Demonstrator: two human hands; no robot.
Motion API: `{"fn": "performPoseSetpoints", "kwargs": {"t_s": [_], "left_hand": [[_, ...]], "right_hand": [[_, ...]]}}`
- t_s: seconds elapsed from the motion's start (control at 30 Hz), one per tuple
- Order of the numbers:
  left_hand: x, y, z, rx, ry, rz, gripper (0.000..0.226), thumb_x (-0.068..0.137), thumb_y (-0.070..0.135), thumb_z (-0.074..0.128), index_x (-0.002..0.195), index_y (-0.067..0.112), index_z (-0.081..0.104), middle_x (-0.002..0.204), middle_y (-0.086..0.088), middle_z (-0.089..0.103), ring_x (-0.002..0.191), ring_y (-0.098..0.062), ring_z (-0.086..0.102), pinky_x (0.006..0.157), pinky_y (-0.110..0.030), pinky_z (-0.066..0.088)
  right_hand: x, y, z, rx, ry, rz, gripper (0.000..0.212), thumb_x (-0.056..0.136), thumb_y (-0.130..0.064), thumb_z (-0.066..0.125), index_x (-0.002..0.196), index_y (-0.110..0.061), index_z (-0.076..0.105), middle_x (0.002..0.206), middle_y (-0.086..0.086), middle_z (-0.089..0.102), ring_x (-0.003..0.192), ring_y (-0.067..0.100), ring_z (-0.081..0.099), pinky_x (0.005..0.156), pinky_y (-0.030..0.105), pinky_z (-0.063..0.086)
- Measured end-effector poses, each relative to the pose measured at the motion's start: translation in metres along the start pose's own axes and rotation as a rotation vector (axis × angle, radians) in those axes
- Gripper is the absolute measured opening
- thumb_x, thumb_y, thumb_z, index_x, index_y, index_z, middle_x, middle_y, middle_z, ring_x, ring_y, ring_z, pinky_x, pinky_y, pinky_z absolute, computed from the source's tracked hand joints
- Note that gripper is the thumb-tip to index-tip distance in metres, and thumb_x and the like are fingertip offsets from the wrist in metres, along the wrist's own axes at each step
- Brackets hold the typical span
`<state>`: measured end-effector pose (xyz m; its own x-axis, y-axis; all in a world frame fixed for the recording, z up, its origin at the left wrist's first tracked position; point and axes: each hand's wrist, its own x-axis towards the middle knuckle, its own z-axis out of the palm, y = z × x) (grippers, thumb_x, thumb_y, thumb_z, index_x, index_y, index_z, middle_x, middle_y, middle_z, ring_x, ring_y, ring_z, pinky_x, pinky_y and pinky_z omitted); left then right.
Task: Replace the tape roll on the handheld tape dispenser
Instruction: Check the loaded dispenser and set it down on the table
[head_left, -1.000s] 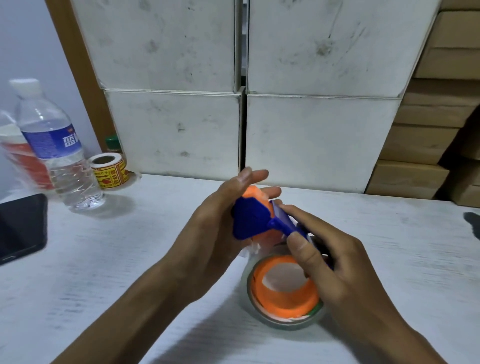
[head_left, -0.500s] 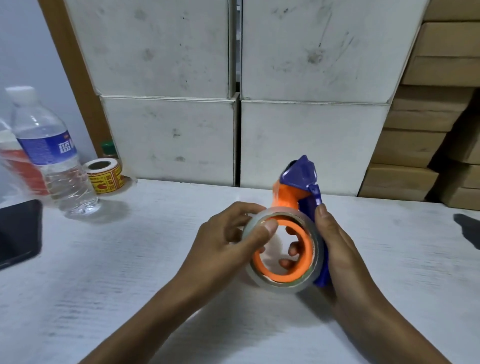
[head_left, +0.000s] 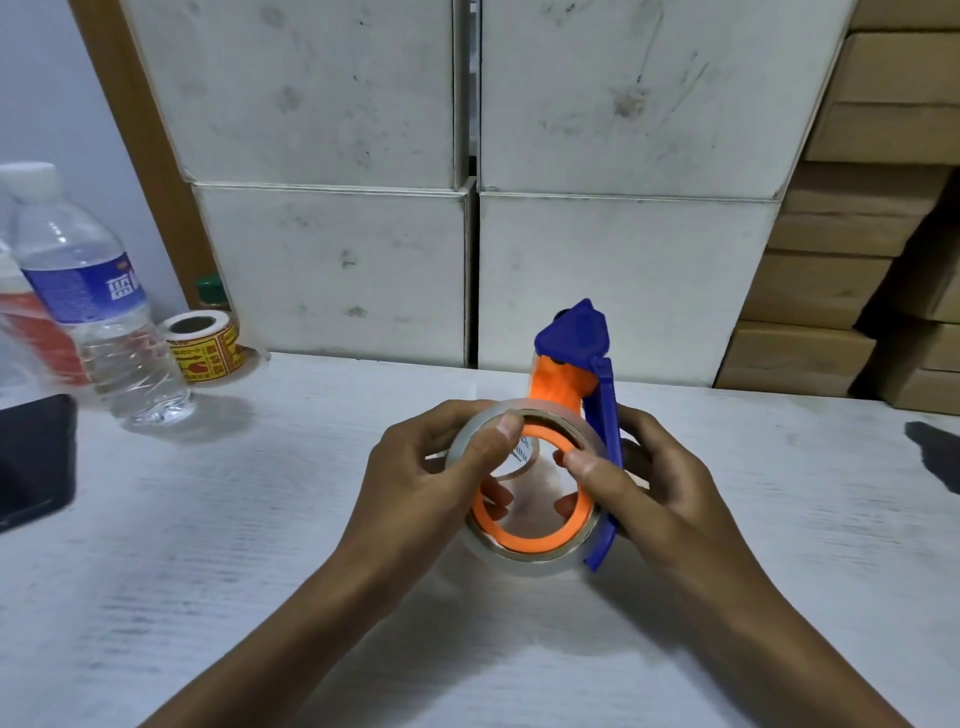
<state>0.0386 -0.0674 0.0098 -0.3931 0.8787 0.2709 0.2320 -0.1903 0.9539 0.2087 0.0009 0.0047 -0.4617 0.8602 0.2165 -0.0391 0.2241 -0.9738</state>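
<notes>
Both hands hold the tape dispenser (head_left: 582, 374) upright over the white table (head_left: 208, 571), near centre. The dispenser has a blue head at its far end, an orange neck below it, and a blue side plate running down the right edge of the roll. A clear tape roll (head_left: 530, 558) sits around the orange hub ring (head_left: 540, 543), its open face turned toward the wearer.

The left hand (head_left: 415, 483) grasps the roll from the left: thumb pressed on the upper left rim, fingers curled round the back, two fingertips visible through the hub opening. The right hand (head_left: 660, 483) clasps the dispenser from the right: thumb laid on the right rim of the roll, fingers wrapped behind the blue plate.

On the far left of the table stands a water bottle (head_left: 88, 306) with a blue label. Just right of it sits a yellow label roll (head_left: 205, 345). A dark phone (head_left: 34, 457) lies at the left edge. White cartons (head_left: 332, 270) are stacked against the far edge, with brown cartons (head_left: 831, 291) to their right.
</notes>
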Motion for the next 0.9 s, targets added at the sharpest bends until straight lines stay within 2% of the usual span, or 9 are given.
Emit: {"fn": "performPoseSetpoints", "kwargs": {"t_s": [0.07,0.13,0.23,0.37,0.43,0.53,0.67,0.77,0.9], "left_hand": [[0.0,-0.001,0.0,0.058,0.039,0.058,0.029,0.087,0.058,0.063,0.088,0.034,0.078,0.083,0.013,0.078,0.079,-0.011,0.074,0.07,-0.024,0.056],[0.001,-0.004,-0.001,0.147,0.07,0.134,0.04,0.088,0.062,0.045,0.08,0.036,0.075,0.08,0.014,0.074,0.083,-0.009,0.068,0.075,-0.026,0.052],[0.005,-0.011,-0.007,0.263,0.088,0.122,0.046,0.079,0.071,0.036,0.109,0.053,0.066,0.103,0.032,0.066,0.113,-0.002,0.057,0.083,-0.01,0.041],[0.016,-0.029,-0.021,0.313,-0.056,0.033,0.095,0.057,0.074,0.067,0.144,0.051,0.037,0.14,0.031,0.044,0.135,0.001,0.041,0.103,-0.021,0.039],[0.021,-0.036,-0.024,0.298,-0.155,-0.004,0.113,0.048,0.066,0.079,0.148,0.048,0.03,0.144,0.023,0.045,0.131,0.004,0.048,0.098,-0.016,0.043],[0.025,-0.044,-0.024,0.397,-0.203,0.049,0.119,0.048,0.054,0.09,0.149,0.041,0.03,0.128,0.027,0.057,0.114,0.009,0.06,0.094,-0.009,0.046],[0.035,-0.048,-0.038,0.467,-0.123,0.101,0.11,0.05,0.051,0.091,0.144,0.04,0.035,0.119,0.022,0.062,0.105,0.003,0.066,0.092,-0.021,0.054],[0.039,-0.05,-0.056,0.439,-0.123,0.067,0.109,0.049,0.051,0.085,0.145,0.042,0.033,0.119,0.021,0.06,0.103,0.005,0.066,0.094,-0.024,0.054],[0.041,-0.046,-0.065,0.435,-0.262,0.037,0.112,0.051,0.042,0.09,0.145,0.046,0.031,0.116,0.02,0.06,0.105,0.005,0.064,0.091,-0.022,0.053]], "right_hand": [[0.0,0.002,-0.001,-0.004,0.021,-0.005,0.059,0.063,-0.052,0.067,0.118,-0.031,0.064,0.097,-0.006,0.078,0.084,0.012,0.076,0.068,0.027,0.06],[0.001,0.004,-0.002,0.003,0.061,0.013,0.05,0.067,-0.047,0.068,0.113,-0.028,0.067,0.095,-0.005,0.079,0.083,0.012,0.075,0.069,0.028,0.059],[0.006,0.005,-0.009,0.017,0.137,0.061,0.032,0.078,-0.037,0.065,0.107,-0.026,0.068,0.092,-0.003,0.079,0.084,0.02,0.075,0.073,0.036,0.061],[0.012,0.005,-0.021,-0.04,0.242,0.105,0.013,0.095,-0.024,0.055,0.1,-0.023,0.067,0.08,-0.007,0.079,0.078,0.015,0.073,0.07,0.036,0.059],[0.014,0.004,-0.025,-0.076,0.258,0.154,0.014,0.095,-0.026,0.054,0.096,-0.022,0.067,0.086,0.001,0.077,0.078,0.017,0.071,0.071,0.04,0.06],[0.018,0.007,-0.031,-0.114,0.24,0.231,0.023,0.094,-0.028,0.052,0.086,-0.014,0.067,0.087,0.01,0.075,0.08,0.023,0.068,0.069,0.033,0.052],[0.019,0.014,-0.034,-0.19,0.227,0.248,0.028,0.093,-0.03,0.053,0.072,-0.014,0.065,0.069,0.004,0.068,0.071,0.023,0.06,0.069,0.034,0.045],[0.018,0.018,-0.034,-0.271,0.2,0.211,0.022,0.09,-0.034,0.057,0.079,-0.019,0.069,0.073,0.0,0.071,0.074,0.021,0.063,0.068,0.032,0.046],[0.016,0.019,-0.028,-0.41,0.249,0.12,0.022,0.087,-0.039,0.06,0.091,-0.02,0.071,0.085,-0.005,0.073,0.081,0.009,0.064,0.064,0.023,0.043]]}}
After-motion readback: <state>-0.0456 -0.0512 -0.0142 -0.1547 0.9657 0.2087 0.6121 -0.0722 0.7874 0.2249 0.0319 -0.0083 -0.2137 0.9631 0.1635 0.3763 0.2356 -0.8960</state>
